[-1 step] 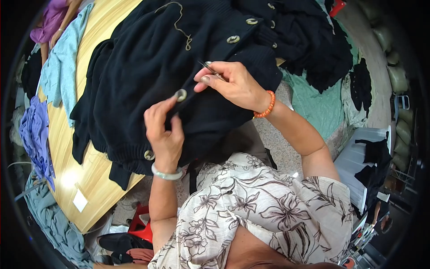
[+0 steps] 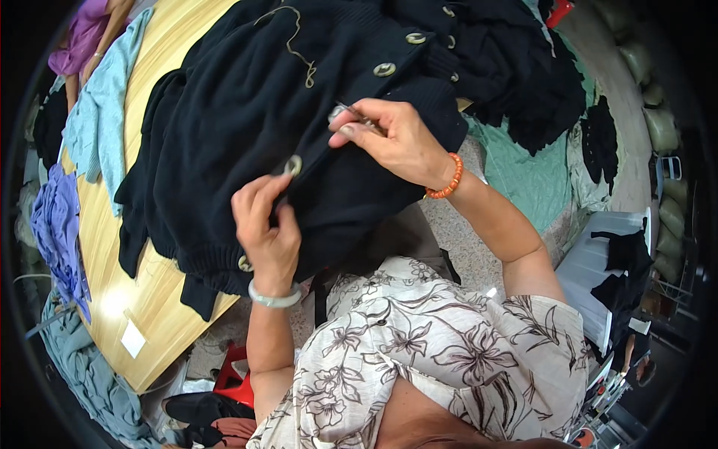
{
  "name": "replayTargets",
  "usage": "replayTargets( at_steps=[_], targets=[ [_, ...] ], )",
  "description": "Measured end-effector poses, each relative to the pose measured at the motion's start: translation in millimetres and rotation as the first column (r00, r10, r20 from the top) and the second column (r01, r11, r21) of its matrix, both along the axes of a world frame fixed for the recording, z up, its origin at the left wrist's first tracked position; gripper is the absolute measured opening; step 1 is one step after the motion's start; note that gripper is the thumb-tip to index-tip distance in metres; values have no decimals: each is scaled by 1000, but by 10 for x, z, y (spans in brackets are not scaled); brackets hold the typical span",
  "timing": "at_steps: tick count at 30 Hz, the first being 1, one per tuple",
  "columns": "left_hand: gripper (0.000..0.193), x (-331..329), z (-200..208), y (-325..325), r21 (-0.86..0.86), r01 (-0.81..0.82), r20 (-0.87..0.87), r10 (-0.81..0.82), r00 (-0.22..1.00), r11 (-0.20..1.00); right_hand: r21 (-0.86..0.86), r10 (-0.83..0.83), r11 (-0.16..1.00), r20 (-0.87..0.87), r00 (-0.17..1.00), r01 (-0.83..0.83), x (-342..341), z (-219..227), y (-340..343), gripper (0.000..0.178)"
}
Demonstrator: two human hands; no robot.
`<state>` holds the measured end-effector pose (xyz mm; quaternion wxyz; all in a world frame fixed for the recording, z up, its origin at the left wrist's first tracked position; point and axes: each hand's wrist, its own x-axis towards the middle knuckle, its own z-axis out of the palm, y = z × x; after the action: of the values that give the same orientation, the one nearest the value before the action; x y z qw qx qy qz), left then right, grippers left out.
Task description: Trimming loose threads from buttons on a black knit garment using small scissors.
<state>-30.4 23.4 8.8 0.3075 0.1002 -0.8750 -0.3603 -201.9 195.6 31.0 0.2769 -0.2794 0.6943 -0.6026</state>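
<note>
A black knitted cardigan (image 2: 217, 112) with large marbled buttons lies spread over the table. My left hand (image 2: 262, 224) pinches its front edge, the fingertips right beside one button (image 2: 292, 165). My right hand (image 2: 404, 142) is closed around small metal thread snips (image 2: 368, 124), held just above the cloth to the right of that button. Their pointed tip is partly hidden by my fingers. Farther up the same edge sit another button (image 2: 384, 69) and a third one (image 2: 415, 37). A loose tan thread (image 2: 297, 46) trails over the knit.
The wooden table (image 2: 161, 322) shows along the left, with a white paper slip (image 2: 133, 339) on it. A light blue sweater (image 2: 101, 112) and a purple garment (image 2: 58, 232) hang over its far-left edge. Another person's arm (image 2: 108, 34) is at upper left. Right: green plastic sheeting (image 2: 516, 165), a grey bin (image 2: 587, 277).
My left hand and the pinched cardigan edge have shifted slightly left and down. The snips have turned a little in my right hand, which has hardly moved.
</note>
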Motion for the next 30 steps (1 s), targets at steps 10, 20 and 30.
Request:
replayTargets(
  at_steps=[10,20,30],
  targets=[
    [29,354,465,-12,-355,12,355,123,927,935,70,-159,962,-638,753,262,-196,9,208,32],
    [49,-486,267,136,-54,141,250,-123,960,989,79,-92,936,-886,455,343,-243,130,230,25],
    [25,-414,205,379,-130,224,173,-201,964,966,135,-60,925,-872,486,356,-175,-74,958,29]
  ],
)
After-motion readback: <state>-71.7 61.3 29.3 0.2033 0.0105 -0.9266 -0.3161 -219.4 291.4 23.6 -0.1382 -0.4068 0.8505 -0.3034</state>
